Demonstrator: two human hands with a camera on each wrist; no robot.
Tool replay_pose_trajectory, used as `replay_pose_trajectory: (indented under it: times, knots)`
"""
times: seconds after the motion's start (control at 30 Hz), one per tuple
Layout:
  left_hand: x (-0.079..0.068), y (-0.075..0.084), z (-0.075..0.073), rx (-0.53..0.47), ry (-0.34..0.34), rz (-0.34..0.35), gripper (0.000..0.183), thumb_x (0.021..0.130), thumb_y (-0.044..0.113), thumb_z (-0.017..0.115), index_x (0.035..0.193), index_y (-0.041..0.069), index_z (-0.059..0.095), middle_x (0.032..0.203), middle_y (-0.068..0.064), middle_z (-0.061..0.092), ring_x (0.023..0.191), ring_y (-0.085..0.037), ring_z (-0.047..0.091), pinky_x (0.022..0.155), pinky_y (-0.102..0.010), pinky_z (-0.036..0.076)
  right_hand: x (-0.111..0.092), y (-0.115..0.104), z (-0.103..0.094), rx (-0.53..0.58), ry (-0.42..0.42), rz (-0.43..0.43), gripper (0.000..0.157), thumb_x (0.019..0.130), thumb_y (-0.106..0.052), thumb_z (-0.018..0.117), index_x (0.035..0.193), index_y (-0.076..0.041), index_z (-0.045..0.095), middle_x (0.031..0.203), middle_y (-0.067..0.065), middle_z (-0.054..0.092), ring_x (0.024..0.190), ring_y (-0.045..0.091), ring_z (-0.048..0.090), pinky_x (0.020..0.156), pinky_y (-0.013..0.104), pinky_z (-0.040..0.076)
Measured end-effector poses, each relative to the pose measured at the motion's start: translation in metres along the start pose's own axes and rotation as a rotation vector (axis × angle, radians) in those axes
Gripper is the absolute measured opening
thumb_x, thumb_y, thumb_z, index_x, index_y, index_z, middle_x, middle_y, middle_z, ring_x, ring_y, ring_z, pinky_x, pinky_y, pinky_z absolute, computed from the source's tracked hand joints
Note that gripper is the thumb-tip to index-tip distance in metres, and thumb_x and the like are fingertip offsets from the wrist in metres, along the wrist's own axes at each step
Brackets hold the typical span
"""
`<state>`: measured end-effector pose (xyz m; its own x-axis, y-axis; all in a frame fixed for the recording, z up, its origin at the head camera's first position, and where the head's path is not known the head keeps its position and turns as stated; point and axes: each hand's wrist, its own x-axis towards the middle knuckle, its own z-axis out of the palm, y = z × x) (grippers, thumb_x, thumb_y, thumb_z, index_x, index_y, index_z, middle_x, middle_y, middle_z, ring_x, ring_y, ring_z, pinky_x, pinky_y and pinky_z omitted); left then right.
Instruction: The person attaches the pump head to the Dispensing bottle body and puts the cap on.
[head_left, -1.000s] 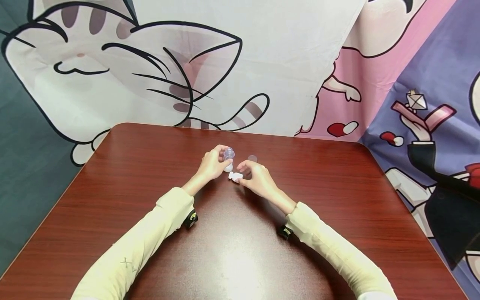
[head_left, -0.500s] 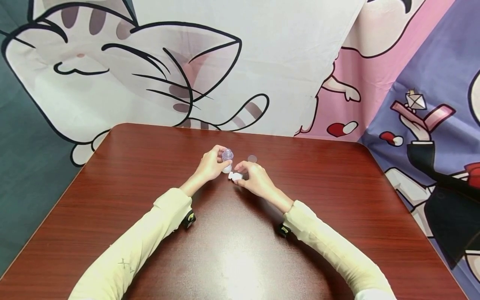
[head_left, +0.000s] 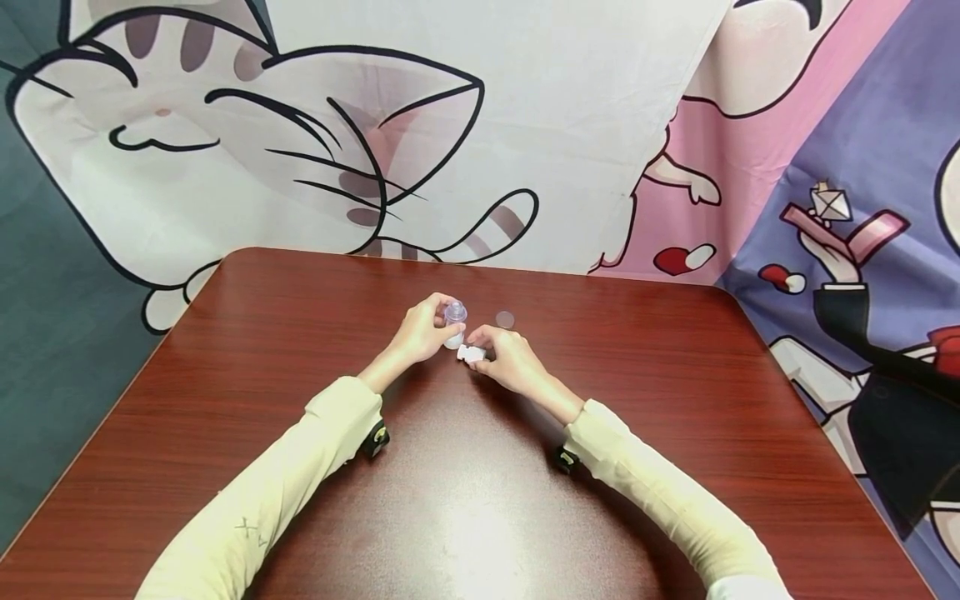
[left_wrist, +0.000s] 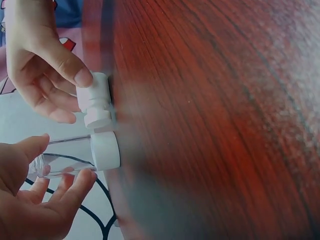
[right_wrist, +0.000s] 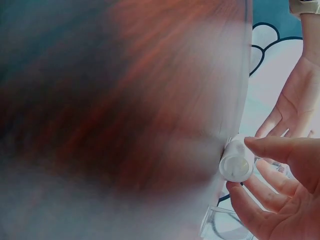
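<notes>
The left hand [head_left: 420,331] is gripping the clear bottle [head_left: 455,316] around its wall; the bottle is standing upright at three o'clock of this hand, with its white base [left_wrist: 106,151] facing down. The right hand [head_left: 516,358] is pinching the white piece [head_left: 472,354], which is lying sideways at nine o'clock of the hand and five o'clock of the bottle. One clear round piece [head_left: 505,319] is resting on the table [head_left: 712,392], near twelve o'clock of the right hand.

A glossy reddish-brown wood-grain table [head_left: 675,375] dominates the lower frame. White fabric [head_left: 585,125], printed with a smiling grey-striped cartoon cat [head_left: 247,112], spans the upper left and centre; pink printed fabric [head_left: 757,158] and violet-blue printed fabric [head_left: 900,125] hang at the right.
</notes>
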<state>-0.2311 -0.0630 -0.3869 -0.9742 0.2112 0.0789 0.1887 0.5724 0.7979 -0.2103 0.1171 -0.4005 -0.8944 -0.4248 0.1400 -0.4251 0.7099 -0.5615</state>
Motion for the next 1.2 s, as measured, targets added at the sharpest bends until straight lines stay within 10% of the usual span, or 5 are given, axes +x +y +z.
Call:
replay_pose_trajectory:
  times: [1.2]
  knots:
    - [-0.0013,-0.0047,0.0034,-0.027,-0.012,0.020,0.043,0.089,0.014,0.068,0.126,0.001,0.051,0.119,-0.021,0.063,0.107,-0.033,0.064,0.092,-0.042,0.051,-0.0094,-0.0080,-0.0056,-0.027,0.008,-0.008,0.032,0.072,-0.005,0.075,0.103,-0.011,0.068,0.093,0.002,0.069,0.082,0.013,0.064,0.074,0.032,0.052]
